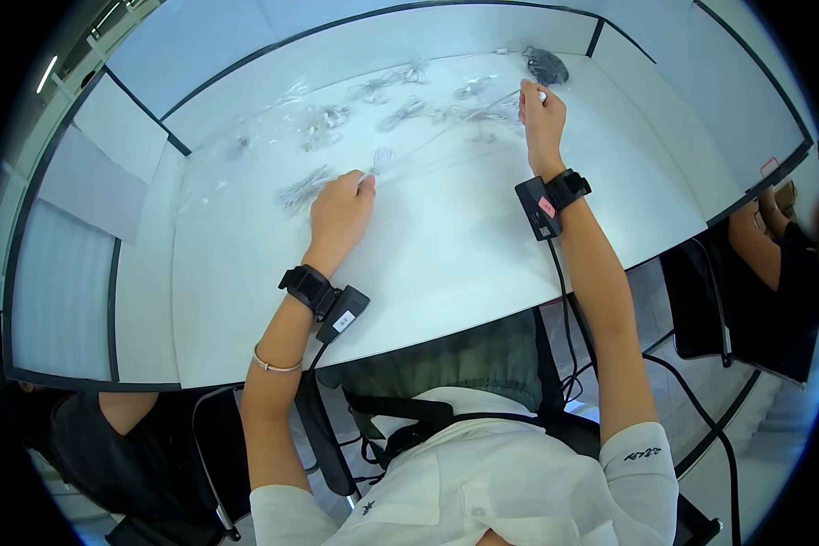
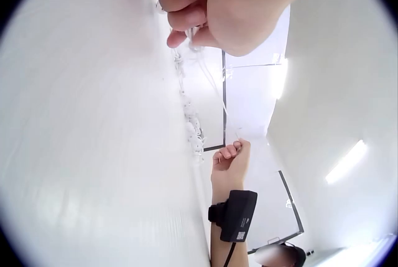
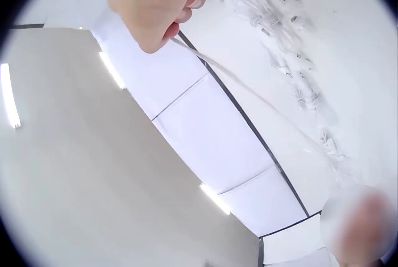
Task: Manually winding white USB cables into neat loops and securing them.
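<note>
A thin white cable [image 3: 249, 88] stretches between my two hands above the white table [image 1: 446, 255]. My left hand [image 1: 341, 211] grips one end of it at the left middle of the table, fingers curled in the left wrist view. Farther back and to the right, my right hand [image 1: 544, 127] is raised and pinches the other end, a small white piece showing at its fingertips. A bundle of white cables [image 1: 302, 189] lies just left of my left hand. Beyond it, a small loop of white cable [image 1: 383, 160] shows near the fingertips.
Several coiled white cables [image 1: 405, 113] lie across the back of the table, with clear plastic bags [image 1: 237, 146] to the left. A dark bundle [image 1: 546, 65] sits at the back right, just beyond my right hand. Low white panels [image 1: 382, 50] wall the table.
</note>
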Demonstrator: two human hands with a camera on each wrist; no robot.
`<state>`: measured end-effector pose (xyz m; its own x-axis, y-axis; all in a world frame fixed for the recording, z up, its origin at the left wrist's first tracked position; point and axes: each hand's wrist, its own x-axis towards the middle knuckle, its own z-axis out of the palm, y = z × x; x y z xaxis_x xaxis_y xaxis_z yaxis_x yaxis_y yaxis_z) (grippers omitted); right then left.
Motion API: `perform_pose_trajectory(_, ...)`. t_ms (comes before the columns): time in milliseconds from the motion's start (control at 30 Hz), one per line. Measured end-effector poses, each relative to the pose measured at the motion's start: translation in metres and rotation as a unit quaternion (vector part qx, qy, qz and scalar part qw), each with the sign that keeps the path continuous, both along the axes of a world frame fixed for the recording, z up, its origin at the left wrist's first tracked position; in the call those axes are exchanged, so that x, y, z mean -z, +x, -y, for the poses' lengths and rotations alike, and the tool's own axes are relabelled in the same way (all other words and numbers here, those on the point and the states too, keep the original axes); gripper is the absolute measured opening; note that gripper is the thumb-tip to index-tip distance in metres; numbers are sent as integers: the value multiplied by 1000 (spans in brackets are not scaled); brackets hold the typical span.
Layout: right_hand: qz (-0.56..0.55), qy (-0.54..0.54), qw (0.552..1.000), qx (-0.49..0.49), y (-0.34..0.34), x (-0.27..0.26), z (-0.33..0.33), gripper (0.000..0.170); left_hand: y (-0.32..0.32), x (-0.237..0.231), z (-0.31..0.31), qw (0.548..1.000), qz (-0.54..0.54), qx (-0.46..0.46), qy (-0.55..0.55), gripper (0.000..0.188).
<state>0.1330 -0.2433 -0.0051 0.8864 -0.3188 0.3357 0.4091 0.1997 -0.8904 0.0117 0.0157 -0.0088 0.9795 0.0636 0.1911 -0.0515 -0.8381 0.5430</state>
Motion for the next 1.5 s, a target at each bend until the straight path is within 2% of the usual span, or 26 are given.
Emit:
perform_pose_trajectory(100, 15, 26, 999, -37, -7, -9, -5, 30, 1, 3, -4, 999, -5, -25, 44, 27)
perform_pose_trajectory(200, 31, 39, 998, -42, -8, -11, -4, 31, 2, 3, -7, 999, 11, 11, 42, 24)
perform_pose_trajectory(333, 11, 69, 998, 4, -3, -9, 5, 30, -4, -6, 0, 992, -26, 121, -18, 20)
perform_pose_trajectory(400, 1, 86, 996, 23, 4, -5, 14, 30, -6, -12, 3, 980, -75, 186, -13, 18)
perform_pose_trajectory(500, -10, 90, 995, 45, 9, -1, 22, 28, -8, -13, 7, 956, -84, 276, -59, 18)
perform_pose_trajectory(600, -1, 81, 996, 48, 15, 5, 28, 28, -11, -12, 12, 936, -78, 302, -162, 19)
perform_pose_trajectory(700, -8, 93, 993, 66, 17, 6, 30, 28, -9, -11, 11, 922, -57, 257, -282, 24)
perform_pose_trajectory(867, -9, 47, 998, 49, 13, 4, 28, 26, 0, -12, 4, 876, -7, 150, -458, 25)
perform_pose_trajectory(967, 0, 17, 998, 58, 16, 6, 27, 28, 4, -7, -3, 890, 25, 37, -454, 27)
perform_pose_trajectory(1000, -1, 4, 998, 63, 16, 7, 27, 29, 10, 0, -10, 918, 41, 16, -395, 30)
perform_pose_trajectory(1100, 0, 6, 997, 78, 18, 7, 27, 28, 17, 13, -17, 966, 60, 20, -250, 31)
perform_pose_trajectory(1200, 16, 33, 995, 95, 23, 10, 33, 30, 7, 3, -9, 982, 70, 74, -157, 30)
perform_pose_trajectory(1233, 23, 42, 994, 101, 25, 11, 37, 32, 5, -1, -8, 969, 10, 134, -208, 30)
perform_pose_trajectory(1300, 23, 61, 991, 120, 28, 14, 46, 30, 0, -9, -5, 913, -111, 248, -304, 30)
perform_pose_trajectory(1400, -12, 67, 985, 157, 34, 21, 59, 24, -10, -26, 5, 863, -201, 304, -349, 30)
perform_pose_trajectory(1500, -8, 68, 985, 155, 37, 25, 62, 25, -8, -19, 5, 849, -157, 289, -415, 29)
